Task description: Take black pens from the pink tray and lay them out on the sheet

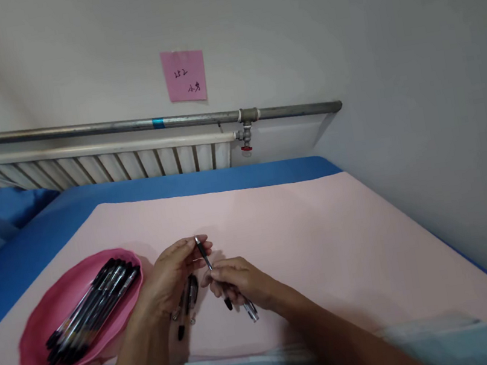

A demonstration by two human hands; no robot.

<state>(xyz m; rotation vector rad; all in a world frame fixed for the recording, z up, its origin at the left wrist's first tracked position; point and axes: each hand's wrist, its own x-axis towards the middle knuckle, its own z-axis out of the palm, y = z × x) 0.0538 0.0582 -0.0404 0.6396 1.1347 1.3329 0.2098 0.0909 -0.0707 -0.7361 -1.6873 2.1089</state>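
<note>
Pen refill (204, 256) looks thin, light, likely bendy, best gripped near its ends; left hand (170, 276) fingers pinch the top; right hand (237, 281) fingers pinch lower down.

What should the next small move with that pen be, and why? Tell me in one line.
Probably push the refill, pinched by the left hand, down into the barrel in the right hand: the two line up and the refill's upper part stands out above that hand.
</note>
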